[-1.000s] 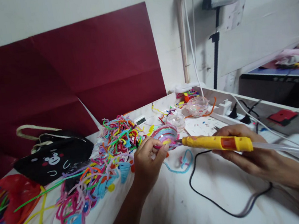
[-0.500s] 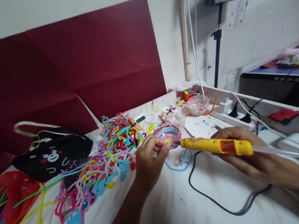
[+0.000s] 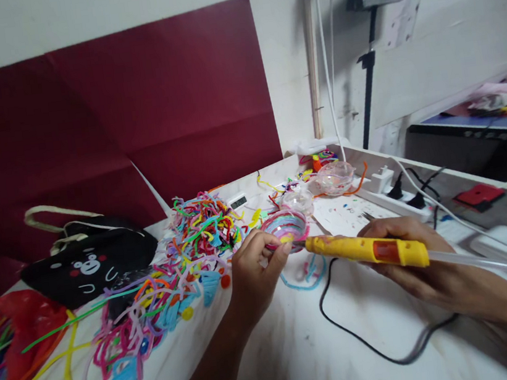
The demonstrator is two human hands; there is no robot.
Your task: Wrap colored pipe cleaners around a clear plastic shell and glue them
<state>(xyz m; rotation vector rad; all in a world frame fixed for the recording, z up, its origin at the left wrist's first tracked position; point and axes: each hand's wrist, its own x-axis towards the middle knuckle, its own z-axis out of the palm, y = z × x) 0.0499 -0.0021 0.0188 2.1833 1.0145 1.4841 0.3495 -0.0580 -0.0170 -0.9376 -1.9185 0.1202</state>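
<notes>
The yellow glue gun, gripped in the right hand, has edged slightly closer to the left hand, which pinches the near rim of the striped bowl above the desk, so work apparently centres there.

The bag lies left on the counter, the pile right of it. Right of the pile comes the bowl, then the glue gun; beyond it, far right, sits the power strip.
</notes>
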